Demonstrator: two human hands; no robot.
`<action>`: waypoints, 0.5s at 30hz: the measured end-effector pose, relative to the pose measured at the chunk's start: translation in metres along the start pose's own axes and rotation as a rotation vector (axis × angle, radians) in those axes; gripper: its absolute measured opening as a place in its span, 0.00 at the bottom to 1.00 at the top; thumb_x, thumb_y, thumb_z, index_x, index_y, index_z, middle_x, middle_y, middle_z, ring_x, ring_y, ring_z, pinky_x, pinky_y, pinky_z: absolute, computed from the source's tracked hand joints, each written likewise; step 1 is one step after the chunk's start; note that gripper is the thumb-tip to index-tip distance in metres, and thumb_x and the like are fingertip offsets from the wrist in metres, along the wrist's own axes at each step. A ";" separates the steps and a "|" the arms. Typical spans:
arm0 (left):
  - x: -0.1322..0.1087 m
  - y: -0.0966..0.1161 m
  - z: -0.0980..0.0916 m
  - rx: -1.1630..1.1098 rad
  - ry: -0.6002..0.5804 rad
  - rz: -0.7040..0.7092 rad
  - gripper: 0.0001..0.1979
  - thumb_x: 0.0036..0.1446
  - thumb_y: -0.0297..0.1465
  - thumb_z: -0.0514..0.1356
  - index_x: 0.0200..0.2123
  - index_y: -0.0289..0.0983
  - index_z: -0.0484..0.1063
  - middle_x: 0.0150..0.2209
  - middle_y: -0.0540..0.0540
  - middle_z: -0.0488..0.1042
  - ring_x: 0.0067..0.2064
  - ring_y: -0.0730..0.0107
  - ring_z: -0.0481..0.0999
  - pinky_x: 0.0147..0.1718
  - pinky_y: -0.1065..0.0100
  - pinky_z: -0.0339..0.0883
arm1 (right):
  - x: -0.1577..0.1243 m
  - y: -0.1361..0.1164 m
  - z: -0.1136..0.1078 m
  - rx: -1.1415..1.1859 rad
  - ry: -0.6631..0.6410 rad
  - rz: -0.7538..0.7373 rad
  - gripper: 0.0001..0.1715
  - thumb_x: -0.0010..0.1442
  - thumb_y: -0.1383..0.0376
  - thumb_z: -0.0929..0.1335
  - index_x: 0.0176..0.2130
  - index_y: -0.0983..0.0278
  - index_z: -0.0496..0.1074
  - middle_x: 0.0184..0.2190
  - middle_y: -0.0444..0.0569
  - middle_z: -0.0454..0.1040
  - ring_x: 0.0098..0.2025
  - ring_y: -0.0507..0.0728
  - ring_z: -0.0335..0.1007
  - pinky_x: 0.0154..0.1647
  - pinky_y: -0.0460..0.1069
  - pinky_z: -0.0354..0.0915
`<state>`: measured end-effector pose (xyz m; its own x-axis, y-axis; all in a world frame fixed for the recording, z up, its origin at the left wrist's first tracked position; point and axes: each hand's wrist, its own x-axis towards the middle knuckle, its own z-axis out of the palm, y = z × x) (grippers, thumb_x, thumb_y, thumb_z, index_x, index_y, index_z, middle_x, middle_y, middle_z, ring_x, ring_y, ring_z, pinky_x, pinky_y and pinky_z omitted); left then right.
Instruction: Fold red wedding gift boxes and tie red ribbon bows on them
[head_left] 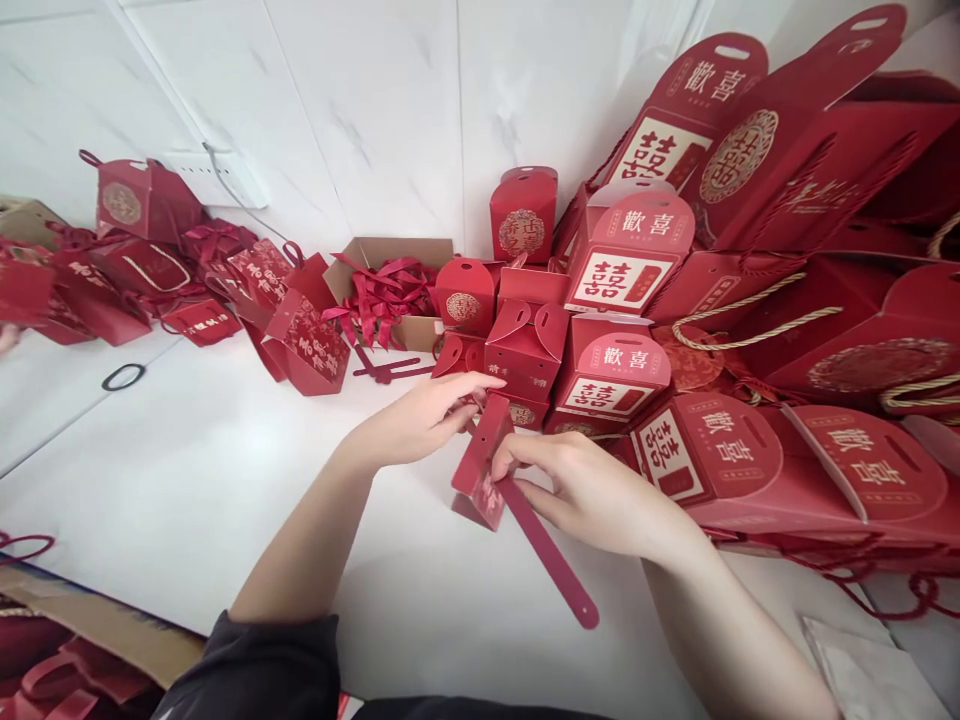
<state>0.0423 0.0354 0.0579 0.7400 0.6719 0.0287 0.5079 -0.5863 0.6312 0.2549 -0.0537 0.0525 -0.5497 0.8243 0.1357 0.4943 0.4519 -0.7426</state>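
Note:
A small red folded gift box [480, 475] with a pale flower print stands tilted on the white table between my hands. A flat dark-red strap [551, 560], rounded and pierced at its free end, sticks out from the box's near side. My right hand [592, 490] is closed, its thumb and fingers pinching the strap against the box. My left hand [420, 420] is at the box's far end with fingers curled in a pinch. What lies between those left fingertips is hidden. More loose straps [386, 370] lie crossed on the table beyond my left hand.
Red gift boxes and bags [615, 370] are stacked along the right. A cardboard box [435, 330] of red ribbons stands by the wall. Further boxes [307, 340] sit on the left, near a black ring [123, 377]. Part of another person's hand [7, 338] shows at the left edge.

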 end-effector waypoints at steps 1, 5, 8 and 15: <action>0.000 0.001 0.001 -0.067 -0.048 -0.013 0.21 0.67 0.29 0.49 0.62 0.43 0.62 0.50 0.45 0.74 0.50 0.68 0.75 0.48 0.66 0.69 | 0.001 0.001 0.001 0.006 -0.006 -0.011 0.15 0.60 0.78 0.63 0.41 0.61 0.71 0.37 0.43 0.78 0.39 0.54 0.75 0.42 0.48 0.66; -0.004 0.007 -0.005 -0.169 -0.254 0.036 0.30 0.60 0.33 0.60 0.64 0.43 0.58 0.57 0.44 0.71 0.56 0.64 0.73 0.51 0.67 0.69 | 0.002 0.005 0.002 -0.020 -0.014 0.009 0.14 0.60 0.76 0.63 0.41 0.60 0.72 0.36 0.42 0.79 0.37 0.53 0.74 0.39 0.47 0.65; -0.006 0.007 -0.010 -0.066 -0.214 0.078 0.31 0.56 0.29 0.62 0.63 0.45 0.61 0.59 0.45 0.70 0.56 0.63 0.73 0.52 0.66 0.68 | 0.002 0.009 -0.001 -0.070 0.021 0.058 0.14 0.60 0.75 0.63 0.41 0.59 0.72 0.35 0.42 0.78 0.36 0.54 0.74 0.37 0.47 0.64; 0.002 -0.004 -0.006 0.061 -0.112 -0.038 0.11 0.59 0.30 0.57 0.37 0.38 0.80 0.30 0.50 0.78 0.31 0.72 0.73 0.31 0.72 0.63 | 0.006 0.019 0.000 -0.106 0.103 0.071 0.15 0.60 0.76 0.62 0.42 0.60 0.70 0.39 0.45 0.77 0.38 0.54 0.74 0.41 0.48 0.65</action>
<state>0.0389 0.0424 0.0602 0.7628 0.6413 -0.0830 0.5594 -0.5900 0.5821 0.2616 -0.0401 0.0391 -0.4412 0.8837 0.1560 0.6010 0.4201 -0.6799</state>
